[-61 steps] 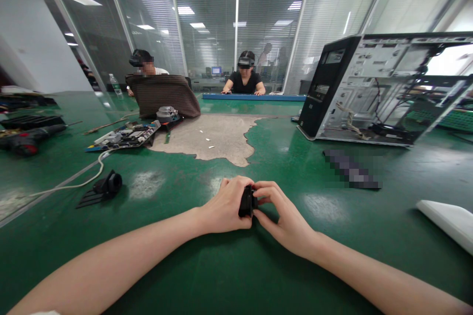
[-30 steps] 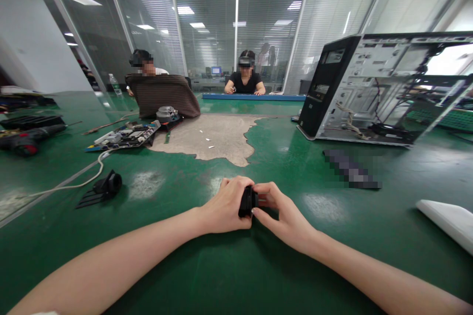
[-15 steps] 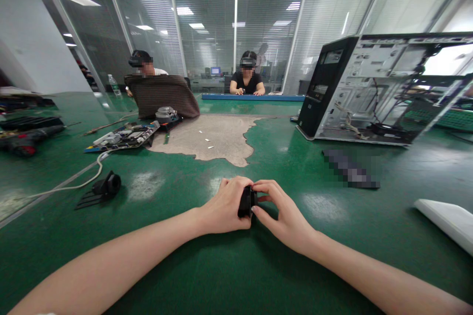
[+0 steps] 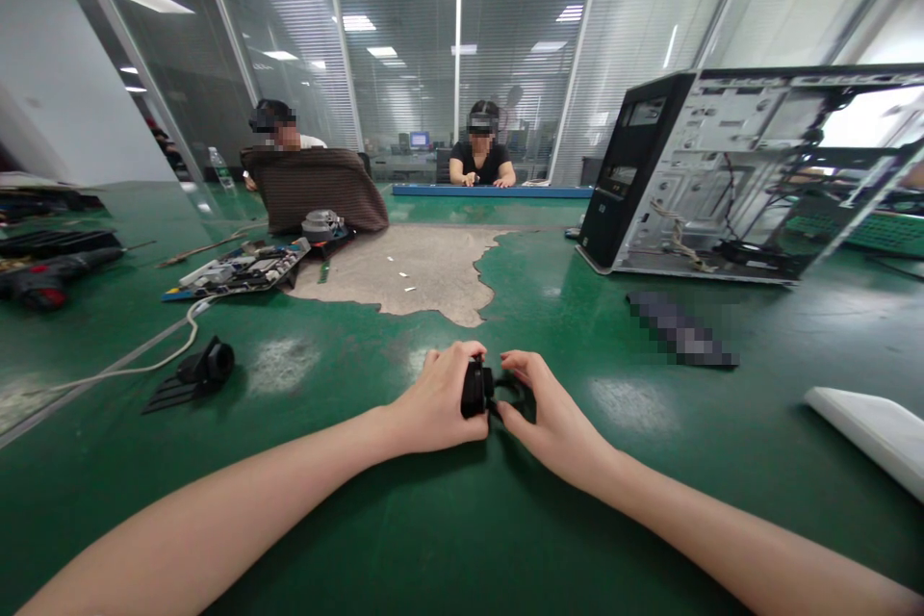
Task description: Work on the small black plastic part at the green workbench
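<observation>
My left hand (image 4: 433, 404) is closed around a small black boxy device (image 4: 474, 389) with a short round stub on its right side, like a lens barrel. Just to the right, my right hand (image 4: 552, 419) curls its thumb and fingers about a thin black ring-shaped part (image 4: 514, 391). A narrow gap shows between most of the ring and the device; whether they still touch at the lower edge I cannot tell. Both hands are low over the green tabletop (image 4: 433, 529). Farther left lies a black piece with a round barrel and flat prongs (image 4: 206, 364).
An open computer case (image 4: 650, 173) stands at the right, with a blurred dark object (image 4: 682, 329) before it and a white object (image 4: 870, 428) nearer. A circuit board (image 4: 242, 269), a cable (image 4: 137, 368) and a power drill (image 4: 54, 277) lie left. Two people sit across.
My right hand has shifted slightly right, drawing the black ring-shaped part away from the device's side. My left hand keeps its hold, almost unmoved.
</observation>
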`<action>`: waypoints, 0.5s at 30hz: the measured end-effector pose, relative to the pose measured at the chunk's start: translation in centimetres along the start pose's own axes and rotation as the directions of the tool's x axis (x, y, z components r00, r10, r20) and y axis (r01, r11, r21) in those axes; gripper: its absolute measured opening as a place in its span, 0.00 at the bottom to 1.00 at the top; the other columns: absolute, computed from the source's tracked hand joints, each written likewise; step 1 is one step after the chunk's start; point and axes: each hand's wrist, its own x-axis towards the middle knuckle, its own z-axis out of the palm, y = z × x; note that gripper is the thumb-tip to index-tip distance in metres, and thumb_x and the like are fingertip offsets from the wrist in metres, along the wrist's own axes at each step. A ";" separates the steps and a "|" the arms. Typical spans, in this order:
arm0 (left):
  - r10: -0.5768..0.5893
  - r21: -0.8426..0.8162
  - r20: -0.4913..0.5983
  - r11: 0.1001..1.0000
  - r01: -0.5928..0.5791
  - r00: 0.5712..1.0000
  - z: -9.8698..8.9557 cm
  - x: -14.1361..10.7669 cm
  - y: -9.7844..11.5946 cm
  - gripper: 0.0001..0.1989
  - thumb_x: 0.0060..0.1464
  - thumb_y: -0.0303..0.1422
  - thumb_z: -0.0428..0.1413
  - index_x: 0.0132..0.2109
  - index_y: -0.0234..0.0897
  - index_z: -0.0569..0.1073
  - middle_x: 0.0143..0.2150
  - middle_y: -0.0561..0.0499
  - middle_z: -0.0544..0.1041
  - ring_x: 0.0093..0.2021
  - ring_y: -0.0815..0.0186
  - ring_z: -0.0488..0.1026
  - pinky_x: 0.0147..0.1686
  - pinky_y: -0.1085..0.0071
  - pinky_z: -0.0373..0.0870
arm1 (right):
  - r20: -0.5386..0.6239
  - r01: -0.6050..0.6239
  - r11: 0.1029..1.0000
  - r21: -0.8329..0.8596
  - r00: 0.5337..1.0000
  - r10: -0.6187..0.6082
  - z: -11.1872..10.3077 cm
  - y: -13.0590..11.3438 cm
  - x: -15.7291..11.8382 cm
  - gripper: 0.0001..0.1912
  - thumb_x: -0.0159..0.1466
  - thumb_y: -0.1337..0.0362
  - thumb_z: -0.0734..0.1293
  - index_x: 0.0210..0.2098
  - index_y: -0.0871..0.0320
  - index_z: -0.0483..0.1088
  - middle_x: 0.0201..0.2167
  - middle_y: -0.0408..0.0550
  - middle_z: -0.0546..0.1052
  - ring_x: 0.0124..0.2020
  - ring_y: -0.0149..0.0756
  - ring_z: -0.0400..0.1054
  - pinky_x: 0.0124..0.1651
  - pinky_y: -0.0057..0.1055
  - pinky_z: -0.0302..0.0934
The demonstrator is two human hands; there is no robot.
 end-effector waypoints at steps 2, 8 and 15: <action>-0.046 -0.026 -0.003 0.999 0.046 0.999 -0.1 0.1 -0.1 0.28 0.41 0.31 0.55 0.50 0.37 0.54 0.47 0.45 0.64 0.46 0.56 0.63 0.45 0.59 0.59 | 0.024 -0.051 0.998 -0.026 0.998 0.051 -0.2 0.1 0.2 0.19 0.56 0.70 0.61 0.46 0.57 0.54 0.43 0.51 0.63 0.45 0.39 0.61 0.51 0.41 0.58; -0.235 -0.127 0.016 0.964 0.235 0.972 -0.3 0.4 -0.8 0.30 0.41 0.32 0.57 0.51 0.37 0.54 0.45 0.46 0.66 0.44 0.56 0.65 0.44 0.59 0.61 | 0.130 -0.047 0.983 -0.176 0.989 0.070 -1.2 -0.3 -0.1 0.23 0.54 0.65 0.65 0.48 0.58 0.56 0.46 0.53 0.62 0.49 0.43 0.57 0.53 0.42 0.55; -0.258 -0.127 0.020 0.958 0.258 0.966 -0.4 0.4 -1.0 0.32 0.43 0.38 0.59 0.52 0.37 0.54 0.46 0.45 0.66 0.45 0.54 0.65 0.45 0.58 0.61 | 0.273 -0.038 0.956 -0.292 0.954 0.121 -3.0 -1.5 0.0 0.24 0.52 0.58 0.67 0.47 0.56 0.60 0.46 0.51 0.62 0.48 0.44 0.56 0.51 0.43 0.55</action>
